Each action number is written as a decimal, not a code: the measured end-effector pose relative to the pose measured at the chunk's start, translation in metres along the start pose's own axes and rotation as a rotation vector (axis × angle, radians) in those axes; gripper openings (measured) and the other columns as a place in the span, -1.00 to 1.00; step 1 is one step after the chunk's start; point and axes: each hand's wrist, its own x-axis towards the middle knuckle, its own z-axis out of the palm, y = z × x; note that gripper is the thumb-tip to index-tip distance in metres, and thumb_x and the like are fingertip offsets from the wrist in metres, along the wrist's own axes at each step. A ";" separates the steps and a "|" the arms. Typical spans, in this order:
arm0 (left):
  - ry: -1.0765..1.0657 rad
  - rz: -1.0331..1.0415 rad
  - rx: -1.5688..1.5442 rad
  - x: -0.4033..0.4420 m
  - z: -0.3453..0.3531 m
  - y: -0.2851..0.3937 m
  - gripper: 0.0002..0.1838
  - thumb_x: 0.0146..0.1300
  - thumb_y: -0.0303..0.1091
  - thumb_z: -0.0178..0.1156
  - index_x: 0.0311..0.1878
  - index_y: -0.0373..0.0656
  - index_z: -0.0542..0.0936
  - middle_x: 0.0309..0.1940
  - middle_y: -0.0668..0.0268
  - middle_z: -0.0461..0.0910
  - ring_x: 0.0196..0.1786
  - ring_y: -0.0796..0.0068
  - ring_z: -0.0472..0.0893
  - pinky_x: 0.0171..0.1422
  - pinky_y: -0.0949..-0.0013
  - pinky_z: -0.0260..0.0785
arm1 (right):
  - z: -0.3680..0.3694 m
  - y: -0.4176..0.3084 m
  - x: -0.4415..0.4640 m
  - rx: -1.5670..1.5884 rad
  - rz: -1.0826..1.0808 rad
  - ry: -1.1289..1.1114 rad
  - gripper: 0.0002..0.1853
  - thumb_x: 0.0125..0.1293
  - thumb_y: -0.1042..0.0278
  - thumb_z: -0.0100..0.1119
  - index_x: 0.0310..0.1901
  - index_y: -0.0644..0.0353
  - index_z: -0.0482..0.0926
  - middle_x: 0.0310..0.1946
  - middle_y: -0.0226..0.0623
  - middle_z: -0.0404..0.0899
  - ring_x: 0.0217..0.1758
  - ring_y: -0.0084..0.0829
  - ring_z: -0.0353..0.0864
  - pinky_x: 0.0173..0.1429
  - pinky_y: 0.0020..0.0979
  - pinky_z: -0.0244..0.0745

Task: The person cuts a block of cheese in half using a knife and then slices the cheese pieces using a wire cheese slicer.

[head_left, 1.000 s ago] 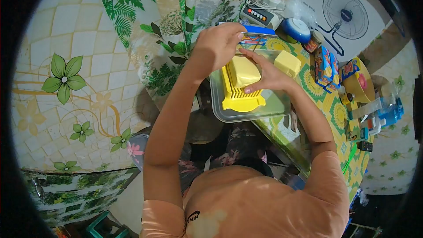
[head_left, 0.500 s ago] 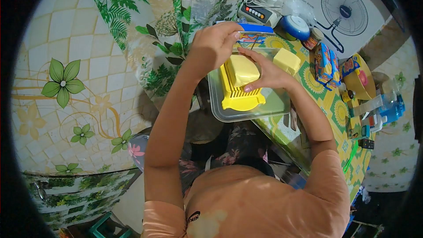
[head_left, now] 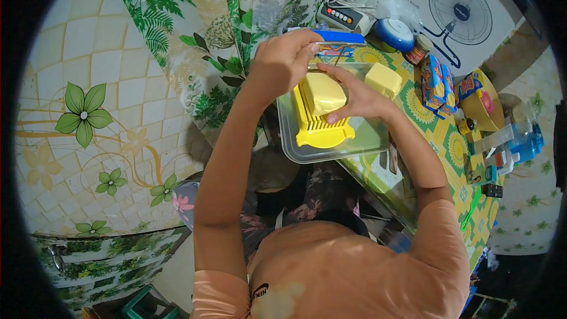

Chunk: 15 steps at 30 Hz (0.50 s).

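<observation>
Yellow block sits cupped by the right hand.

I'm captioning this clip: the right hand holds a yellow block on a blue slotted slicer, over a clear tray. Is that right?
Not quite: the slotted slicer is yellow, not blue. The head view shows it. The right hand does hold the yellow block on it, over the clear tray.
</observation>
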 end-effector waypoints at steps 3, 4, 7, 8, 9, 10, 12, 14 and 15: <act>-0.013 -0.028 0.007 -0.001 -0.001 0.003 -0.74 0.42 -0.28 0.14 0.04 -0.19 0.65 -0.16 0.16 0.71 -0.16 0.31 0.66 0.01 0.33 0.48 | -0.002 0.003 -0.003 -0.031 -0.006 -0.012 0.29 -0.18 -0.09 0.66 0.53 0.25 0.07 0.51 0.00 0.15 0.57 -0.08 0.12 0.62 -0.16 0.00; -0.015 -0.026 0.000 -0.001 -0.001 0.003 -0.74 0.42 -0.28 0.14 0.04 -0.19 0.65 -0.16 0.16 0.71 -0.16 0.31 0.66 0.02 0.33 0.48 | -0.003 0.004 -0.005 0.034 0.012 -0.015 0.29 -0.17 -0.05 0.66 0.54 0.23 0.06 0.52 -0.05 0.14 0.58 -0.12 0.11 0.62 -0.17 0.00; -0.015 -0.010 -0.002 -0.001 -0.001 0.001 -0.74 0.42 -0.28 0.14 0.04 -0.19 0.65 -0.15 0.15 0.71 -0.14 0.32 0.67 0.02 0.33 0.48 | -0.004 -0.004 -0.008 0.149 0.074 -0.009 0.23 -0.09 0.01 0.64 0.55 0.20 0.05 0.52 -0.10 0.14 0.58 -0.18 0.12 0.62 -0.16 0.00; -0.013 0.002 0.008 -0.001 -0.002 0.001 -0.74 0.42 -0.29 0.14 0.04 -0.20 0.65 -0.15 0.15 0.71 -0.14 0.32 0.67 0.03 0.32 0.48 | -0.005 -0.006 -0.010 0.174 0.098 -0.003 0.21 -0.06 0.01 0.63 0.55 0.19 0.05 0.52 -0.11 0.15 0.58 -0.19 0.12 0.62 -0.15 0.01; -0.013 0.015 0.017 -0.001 -0.002 0.001 -0.74 0.42 -0.29 0.14 0.04 -0.20 0.65 -0.15 0.15 0.71 -0.13 0.32 0.67 0.03 0.32 0.48 | -0.004 -0.006 -0.010 0.184 0.087 0.001 0.19 -0.03 0.01 0.62 0.54 0.21 0.06 0.50 -0.08 0.16 0.57 -0.18 0.14 0.61 -0.17 0.02; -0.013 0.009 0.012 -0.001 -0.002 0.001 -0.74 0.42 -0.29 0.14 0.04 -0.20 0.65 -0.15 0.15 0.71 -0.13 0.31 0.68 0.03 0.32 0.48 | -0.002 -0.004 -0.010 0.193 0.077 0.004 0.16 0.00 0.00 0.61 0.54 0.23 0.08 0.49 -0.04 0.18 0.56 -0.16 0.17 0.60 -0.18 0.04; -0.013 -0.002 0.003 0.000 -0.001 0.002 -0.74 0.41 -0.29 0.15 0.04 -0.20 0.65 -0.15 0.14 0.71 -0.13 0.30 0.68 0.03 0.32 0.48 | -0.001 -0.004 -0.011 0.207 0.081 0.015 0.14 0.03 0.01 0.59 0.53 0.25 0.09 0.48 -0.01 0.21 0.54 -0.16 0.20 0.59 -0.20 0.07; -0.011 -0.012 0.006 -0.001 -0.002 0.004 -0.75 0.41 -0.31 0.15 0.03 -0.21 0.65 -0.15 0.14 0.71 -0.14 0.31 0.68 0.03 0.32 0.49 | 0.000 -0.008 -0.010 0.215 0.109 0.029 0.13 0.03 0.03 0.59 0.53 0.26 0.10 0.46 -0.02 0.23 0.53 -0.17 0.23 0.58 -0.21 0.10; -0.011 -0.018 0.009 -0.001 -0.003 0.005 -0.75 0.41 -0.31 0.16 0.03 -0.21 0.65 -0.15 0.14 0.71 -0.14 0.32 0.68 0.03 0.32 0.49 | 0.000 -0.008 -0.010 0.228 0.113 0.034 0.12 0.03 0.03 0.59 0.52 0.26 0.10 0.46 -0.03 0.24 0.52 -0.18 0.24 0.58 -0.20 0.11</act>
